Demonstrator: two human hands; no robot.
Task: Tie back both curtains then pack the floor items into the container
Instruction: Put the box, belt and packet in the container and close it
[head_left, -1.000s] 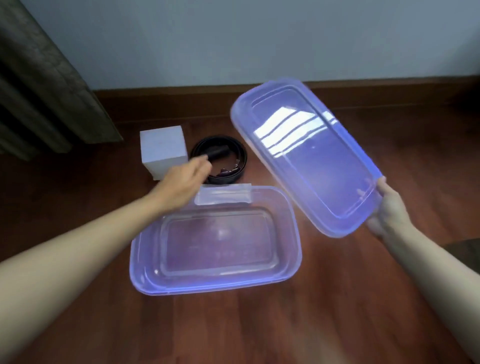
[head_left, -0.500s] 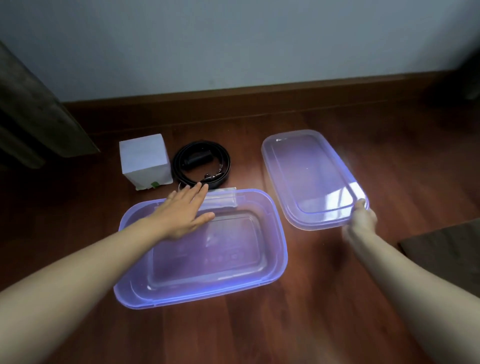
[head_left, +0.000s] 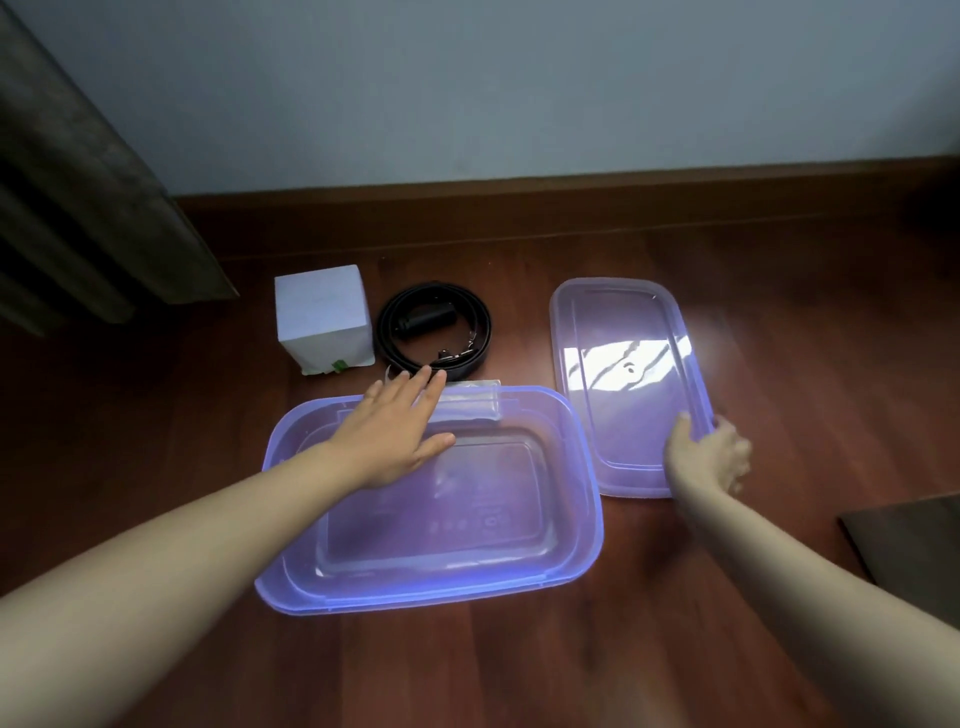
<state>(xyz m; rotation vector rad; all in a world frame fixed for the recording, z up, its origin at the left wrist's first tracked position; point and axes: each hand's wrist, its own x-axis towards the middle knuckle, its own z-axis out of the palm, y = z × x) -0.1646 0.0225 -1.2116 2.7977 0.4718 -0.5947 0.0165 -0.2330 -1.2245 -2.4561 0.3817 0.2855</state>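
A translucent purple container lies open on the wooden floor with nothing in it. Its lid lies flat on the floor just to the right. My right hand grips the lid's near right corner, thumb on top. My left hand hovers flat over the container's far rim, fingers straight and pointing at a coiled black belt. A white box stands left of the belt. A small clear packet lies against the container's far rim.
A dark curtain hangs at the left by the wall. A wooden skirting board runs along the wall behind the items. A dark flat object sits at the right edge.
The lid went from tilted in the air in my right hand to lying flat on the floor. My left hand drew back a little from the belt and flattened over the container.
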